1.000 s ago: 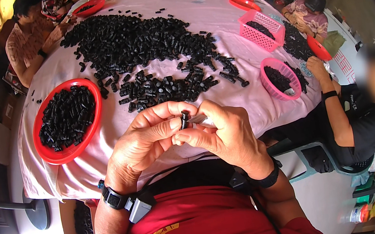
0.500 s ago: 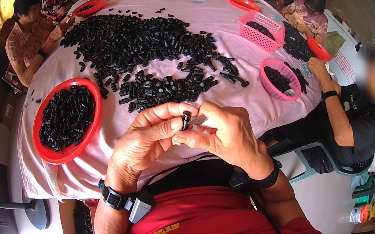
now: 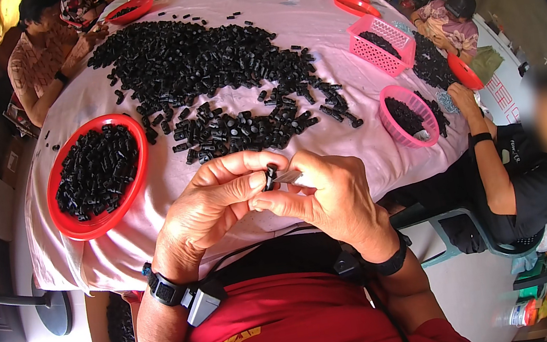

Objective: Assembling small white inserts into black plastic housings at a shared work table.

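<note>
**Holding a small black part between both hands above the table edge**

Pinching is the step now in hand: the left hand (image 3: 212, 207) and the right hand (image 3: 323, 199) are meeting in front of the person's chest, and a small black plastic part (image 3: 269, 176) is standing between their fingertips. The left thumb and forefinger are closing on the part from the left side. The right hand is closing on a thin pale piece (image 3: 288, 177) that is touching the part; what this piece is, I cannot tell. Both hands are therefore clamped, not open, and they are touching each other around the part.

As a judgement, the person is fitting or checking this one part. The next move is probably asking for a small, exact press or turn with the fingertips, keeping the part from slipping, because it is tiny and smooth.

The part is lying above the near edge of the pink tablecloth (image 3: 339, 43), well apart from the big heap of black parts (image 3: 202, 62) in the middle. A red round tray (image 3: 64, 221) full of the same parts is resting on the left, near the left hand. Two pink baskets (image 3: 416, 140) are sitting to the right, beside a seated co-worker (image 3: 525, 170).
</note>
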The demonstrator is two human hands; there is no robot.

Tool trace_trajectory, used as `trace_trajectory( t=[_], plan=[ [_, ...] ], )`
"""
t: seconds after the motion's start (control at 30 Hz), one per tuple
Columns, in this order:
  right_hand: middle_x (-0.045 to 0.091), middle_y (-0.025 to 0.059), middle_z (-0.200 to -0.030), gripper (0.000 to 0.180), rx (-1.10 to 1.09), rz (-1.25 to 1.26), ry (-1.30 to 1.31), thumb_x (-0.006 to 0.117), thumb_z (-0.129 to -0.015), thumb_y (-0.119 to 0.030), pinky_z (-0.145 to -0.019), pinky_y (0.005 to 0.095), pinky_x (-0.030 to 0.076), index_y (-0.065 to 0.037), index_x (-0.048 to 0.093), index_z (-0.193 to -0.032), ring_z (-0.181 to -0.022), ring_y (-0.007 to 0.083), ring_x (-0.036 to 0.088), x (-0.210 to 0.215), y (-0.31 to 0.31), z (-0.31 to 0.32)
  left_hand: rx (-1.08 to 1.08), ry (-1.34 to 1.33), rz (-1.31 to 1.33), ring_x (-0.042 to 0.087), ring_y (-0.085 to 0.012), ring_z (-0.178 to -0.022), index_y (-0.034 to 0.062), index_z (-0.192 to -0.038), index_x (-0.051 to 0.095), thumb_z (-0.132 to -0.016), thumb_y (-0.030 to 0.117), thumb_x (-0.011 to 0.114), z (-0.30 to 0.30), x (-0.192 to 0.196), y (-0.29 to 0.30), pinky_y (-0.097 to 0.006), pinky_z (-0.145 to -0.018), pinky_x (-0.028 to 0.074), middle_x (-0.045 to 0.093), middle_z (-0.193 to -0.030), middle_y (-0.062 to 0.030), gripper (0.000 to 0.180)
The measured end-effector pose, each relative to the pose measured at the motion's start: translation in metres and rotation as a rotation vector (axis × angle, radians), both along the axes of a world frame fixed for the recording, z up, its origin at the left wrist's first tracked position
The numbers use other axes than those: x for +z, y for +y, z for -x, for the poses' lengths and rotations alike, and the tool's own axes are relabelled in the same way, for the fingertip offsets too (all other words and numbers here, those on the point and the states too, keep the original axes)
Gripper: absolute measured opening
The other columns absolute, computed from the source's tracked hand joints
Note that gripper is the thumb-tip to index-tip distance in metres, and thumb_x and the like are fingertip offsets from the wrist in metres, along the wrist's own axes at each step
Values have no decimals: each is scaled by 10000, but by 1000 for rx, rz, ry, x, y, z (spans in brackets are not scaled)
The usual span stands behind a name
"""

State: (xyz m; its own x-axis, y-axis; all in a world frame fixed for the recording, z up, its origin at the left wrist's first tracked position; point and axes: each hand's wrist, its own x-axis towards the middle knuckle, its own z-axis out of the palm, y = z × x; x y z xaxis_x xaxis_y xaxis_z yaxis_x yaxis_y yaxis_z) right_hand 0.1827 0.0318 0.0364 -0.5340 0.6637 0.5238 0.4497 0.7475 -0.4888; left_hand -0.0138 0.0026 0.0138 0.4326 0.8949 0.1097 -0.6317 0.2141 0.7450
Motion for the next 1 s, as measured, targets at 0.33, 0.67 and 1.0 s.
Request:
trace_trajectory(
  t=[0.33,0.67,1.0],
  plan=[
    [682,64,-698,393,7,-2,-1,819,-757,-344,-518,298,518,-38,671,-953,-583,177,675,-1,1,0,-12,0,16,623,-149,-1016,-13,-1223,608,-938,87,613,-1,0,0,-280,-902,508,645,-1164,-90,302],
    [684,64,-698,402,7,-29,-21,811,-759,-364,-520,307,520,-45,664,-955,-592,197,683,-3,2,0,-15,-11,15,621,-151,-1023,-10,-1222,612,-936,82,614,-2,-3,1,-281,-906,504,649,-1157,-89,300],
    [669,74,-668,390,13,-11,2,799,-767,-380,-509,314,503,-51,667,-930,-583,216,676,-5,4,0,-28,-39,8,623,-163,-1031,-18,-1227,605,-941,97,610,-3,-4,1,-286,-919,501,648,-1162,-106,308]
  ],
)
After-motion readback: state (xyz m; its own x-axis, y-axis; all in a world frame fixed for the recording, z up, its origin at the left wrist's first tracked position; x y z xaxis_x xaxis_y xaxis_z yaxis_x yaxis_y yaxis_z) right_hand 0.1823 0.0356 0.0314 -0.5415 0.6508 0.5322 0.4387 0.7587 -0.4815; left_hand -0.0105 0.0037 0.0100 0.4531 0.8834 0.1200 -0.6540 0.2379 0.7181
